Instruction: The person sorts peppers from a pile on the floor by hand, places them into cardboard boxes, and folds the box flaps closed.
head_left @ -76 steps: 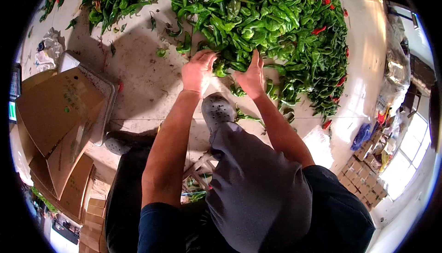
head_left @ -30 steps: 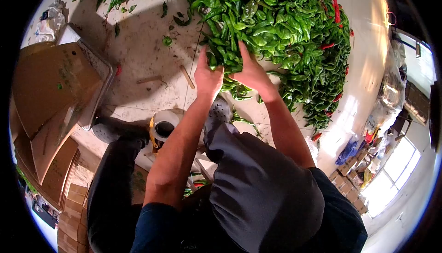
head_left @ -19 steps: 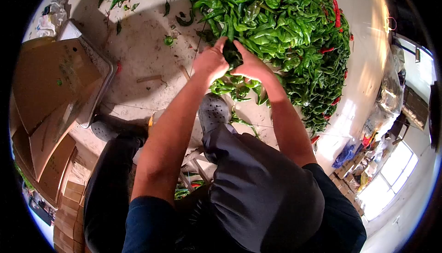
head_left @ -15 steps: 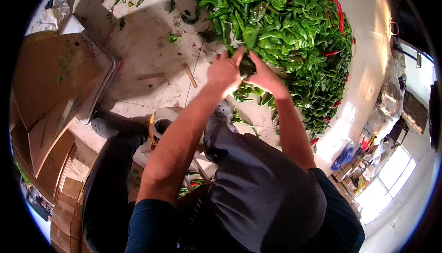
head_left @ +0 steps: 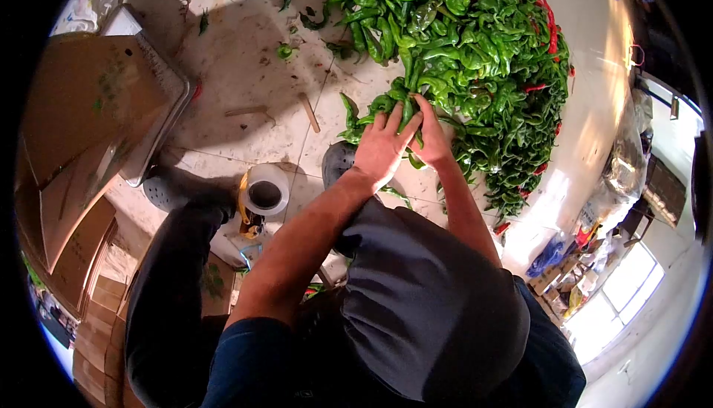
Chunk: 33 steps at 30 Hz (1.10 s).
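Premises appear to be an indoor produce storeroom or packing room. Evidence noted: a broad heap of glossy green peppers (head_left: pixel 483 51) lying directly on pale floor tiles (head_left: pixel 238 129), large brown cardboard cartons (head_left: pixel 89 103), a wide whitish tape-like roll (head_left: pixel 276 178) with a yellow holder (head_left: pixel 243 196), and a bright paned window (head_left: pixel 620 300).

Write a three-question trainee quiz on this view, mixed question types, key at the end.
1. Multiple choice: what are the left hand and right hand touching?
(a) a cardboard flap
(b) green peppers
(c) a plastic bag

2. True or false: the white roll is to the left of both hands in the picture.

3. Fill in: along the right side of the big heap, a few peppers stand out because they are ____, not green.

Key: 1. b; 2. true; 3. red
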Each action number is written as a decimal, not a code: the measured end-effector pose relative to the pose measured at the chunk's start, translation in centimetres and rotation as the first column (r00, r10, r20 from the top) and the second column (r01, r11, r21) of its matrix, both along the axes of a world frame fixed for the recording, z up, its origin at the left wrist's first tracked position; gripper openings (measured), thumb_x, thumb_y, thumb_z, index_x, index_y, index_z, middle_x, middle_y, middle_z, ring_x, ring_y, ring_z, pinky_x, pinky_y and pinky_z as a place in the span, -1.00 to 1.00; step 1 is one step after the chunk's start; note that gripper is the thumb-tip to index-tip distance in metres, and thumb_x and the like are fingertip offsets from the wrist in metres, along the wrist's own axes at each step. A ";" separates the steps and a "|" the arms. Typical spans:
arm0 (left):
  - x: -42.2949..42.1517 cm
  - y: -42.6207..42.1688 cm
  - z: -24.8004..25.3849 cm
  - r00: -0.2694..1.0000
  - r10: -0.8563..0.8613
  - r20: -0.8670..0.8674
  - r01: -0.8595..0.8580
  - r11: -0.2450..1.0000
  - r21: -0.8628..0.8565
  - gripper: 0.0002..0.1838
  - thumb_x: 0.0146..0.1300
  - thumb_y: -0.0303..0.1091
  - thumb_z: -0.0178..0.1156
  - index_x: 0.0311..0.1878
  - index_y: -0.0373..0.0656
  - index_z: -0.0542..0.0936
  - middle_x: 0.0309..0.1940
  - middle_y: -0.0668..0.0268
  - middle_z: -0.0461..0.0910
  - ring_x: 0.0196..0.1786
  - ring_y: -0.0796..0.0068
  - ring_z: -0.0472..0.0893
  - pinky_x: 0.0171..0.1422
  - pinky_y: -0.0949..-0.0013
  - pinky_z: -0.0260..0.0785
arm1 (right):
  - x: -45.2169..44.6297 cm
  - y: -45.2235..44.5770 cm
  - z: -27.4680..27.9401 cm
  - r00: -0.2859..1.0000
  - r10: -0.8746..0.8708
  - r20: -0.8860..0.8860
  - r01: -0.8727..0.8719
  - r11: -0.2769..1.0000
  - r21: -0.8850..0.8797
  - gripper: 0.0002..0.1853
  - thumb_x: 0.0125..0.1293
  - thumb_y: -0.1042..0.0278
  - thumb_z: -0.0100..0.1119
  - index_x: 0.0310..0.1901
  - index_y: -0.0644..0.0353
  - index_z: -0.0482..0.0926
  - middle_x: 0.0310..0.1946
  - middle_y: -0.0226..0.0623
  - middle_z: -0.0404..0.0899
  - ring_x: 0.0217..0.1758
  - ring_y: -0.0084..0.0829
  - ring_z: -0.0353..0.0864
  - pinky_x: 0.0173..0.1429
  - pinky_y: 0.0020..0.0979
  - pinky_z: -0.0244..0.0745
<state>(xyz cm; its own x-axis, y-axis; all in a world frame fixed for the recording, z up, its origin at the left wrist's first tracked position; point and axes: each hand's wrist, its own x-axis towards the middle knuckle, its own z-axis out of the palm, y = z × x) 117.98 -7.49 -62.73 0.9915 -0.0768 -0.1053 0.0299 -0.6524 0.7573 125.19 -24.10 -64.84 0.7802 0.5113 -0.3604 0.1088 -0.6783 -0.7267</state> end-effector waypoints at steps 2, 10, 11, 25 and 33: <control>-0.3 -0.2 0.3 0.990 0.029 0.135 -0.028 1.000 -0.013 -0.18 0.08 -0.53 0.27 0.48 0.16 0.38 0.44 0.00 0.36 0.25 -0.18 0.48 0.28 0.01 0.49 | 0.2 0.3 1.9 0.997 -0.002 0.077 -0.004 0.997 0.072 -0.19 0.25 0.41 0.30 0.50 0.21 0.16 0.27 0.02 0.47 0.28 -0.09 0.54 0.37 -0.24 0.42; -1.1 -2.0 2.0 0.992 0.010 0.126 -0.005 0.999 -0.045 -0.20 0.14 -0.49 0.25 0.51 0.18 0.34 0.49 0.00 0.31 0.18 -0.19 0.52 0.26 0.01 0.52 | -0.1 -1.2 4.4 0.981 -0.140 -0.136 0.161 0.974 0.158 -0.34 0.27 0.49 0.14 0.43 0.25 0.25 0.21 -0.13 0.47 0.23 -0.31 0.49 0.34 -0.34 0.41; -1.1 -2.0 2.3 0.992 0.012 0.124 -0.007 0.999 -0.038 -0.19 0.15 -0.49 0.25 0.51 0.20 0.34 0.49 0.03 0.30 0.19 -0.19 0.51 0.26 0.01 0.52 | -0.2 -0.8 5.2 0.977 -0.145 -0.159 0.174 0.966 0.191 -0.34 0.27 0.48 0.15 0.43 0.26 0.25 0.21 -0.13 0.47 0.24 -0.32 0.48 0.34 -0.34 0.40; -1.6 0.0 -0.8 0.965 0.215 -0.152 -0.253 0.916 -0.310 -0.23 0.13 -0.45 0.34 0.46 0.17 0.39 0.42 -0.06 0.37 0.29 -0.13 0.49 0.40 -0.16 0.30 | -1.1 3.1 1.8 1.000 -0.015 0.001 0.015 0.990 -0.142 -0.17 0.15 0.50 0.36 0.47 0.09 0.23 0.21 0.11 0.50 0.30 0.02 0.54 0.37 -0.16 0.44; -1.0 3.4 -1.3 0.886 0.427 -0.180 -0.421 0.904 0.073 -0.03 0.11 -0.31 0.42 0.59 0.28 0.18 0.58 0.02 0.11 0.62 -0.14 0.09 0.44 -0.47 0.14 | 0.2 11.5 2.9 0.988 -0.060 -0.142 -0.011 0.891 -0.454 0.06 0.17 0.51 0.29 0.63 0.02 -0.13 0.45 0.22 0.28 0.43 0.25 0.41 0.39 0.03 0.49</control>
<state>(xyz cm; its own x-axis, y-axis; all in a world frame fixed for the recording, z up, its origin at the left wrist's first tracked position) 116.96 -4.05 -64.07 0.8906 0.3525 -0.2874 0.4478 -0.5689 0.6898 125.42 -12.64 -61.93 0.7098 0.2467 -0.6598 0.0035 -0.9379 -0.3469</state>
